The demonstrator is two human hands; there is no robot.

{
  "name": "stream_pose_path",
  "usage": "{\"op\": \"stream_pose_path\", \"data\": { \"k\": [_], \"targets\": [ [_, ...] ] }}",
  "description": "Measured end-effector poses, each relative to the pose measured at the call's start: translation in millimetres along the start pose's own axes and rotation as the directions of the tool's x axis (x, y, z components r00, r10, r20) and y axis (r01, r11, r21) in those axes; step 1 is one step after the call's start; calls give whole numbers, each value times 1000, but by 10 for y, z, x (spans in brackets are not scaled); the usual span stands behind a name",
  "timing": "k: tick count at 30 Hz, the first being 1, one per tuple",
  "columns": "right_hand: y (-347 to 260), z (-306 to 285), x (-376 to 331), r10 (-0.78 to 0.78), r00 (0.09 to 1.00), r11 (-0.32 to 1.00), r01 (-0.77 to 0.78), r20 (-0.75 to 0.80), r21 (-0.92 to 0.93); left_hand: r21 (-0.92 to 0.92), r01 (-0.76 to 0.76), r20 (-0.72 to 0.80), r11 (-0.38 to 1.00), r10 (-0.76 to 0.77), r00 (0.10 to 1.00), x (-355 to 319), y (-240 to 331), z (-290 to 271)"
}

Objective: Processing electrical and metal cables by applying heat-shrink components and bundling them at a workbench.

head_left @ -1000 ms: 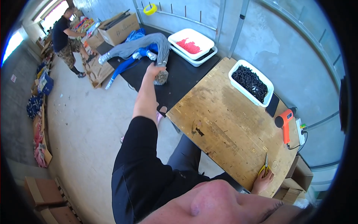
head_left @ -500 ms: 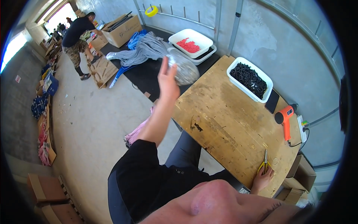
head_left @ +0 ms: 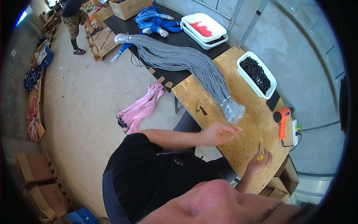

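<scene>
Dark printed characters and a symbol stand on the side of the brown cardboard box point(head_left: 130, 10) at the black desk's point(head_left: 174, 76) far end, cut off by the upper edge. The small white rectangular sign point(head_left: 13, 53) on the grey left wall point(head_left: 14, 86) is too small to read.

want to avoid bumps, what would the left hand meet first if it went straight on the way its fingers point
Probably the orange heat gun, across the wooden table. The left hand points toward the picture's right; its height above the table is unclear, so it might pass over instead.
</scene>
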State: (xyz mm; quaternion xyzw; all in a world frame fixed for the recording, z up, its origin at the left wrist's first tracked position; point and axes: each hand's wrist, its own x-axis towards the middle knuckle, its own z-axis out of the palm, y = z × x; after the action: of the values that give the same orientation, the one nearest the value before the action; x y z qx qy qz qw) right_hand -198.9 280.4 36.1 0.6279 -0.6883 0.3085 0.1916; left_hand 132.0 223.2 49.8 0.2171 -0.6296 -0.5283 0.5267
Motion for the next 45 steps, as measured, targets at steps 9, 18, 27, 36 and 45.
{"op": "stream_pose_path", "data": {
  "k": [9,18,27,36,45],
  "targets": [
    [-1858,772,1426,-229,605,973,176,762,152,65,310,-931,949,-54,361,-89,-692,-2697],
    [-1697,531,1326,-393,459,915,284,796,288,306,747,-937,590,328,125,-265,-530,-4567],
    [-1248,111,784,-390,545,920,205,742,333,-68,905,-998,419,-13,-69,179,-454,-5271],
    [-1205,176,670,-297,608,948,97,736,302,-310,829,-943,466,-37,-331,680,-519,-5450],
    [-1218,254,678,-305,641,938,72,705,340,372,606,-925,704,338,174,1142,-259,-5527]
  ]
}}
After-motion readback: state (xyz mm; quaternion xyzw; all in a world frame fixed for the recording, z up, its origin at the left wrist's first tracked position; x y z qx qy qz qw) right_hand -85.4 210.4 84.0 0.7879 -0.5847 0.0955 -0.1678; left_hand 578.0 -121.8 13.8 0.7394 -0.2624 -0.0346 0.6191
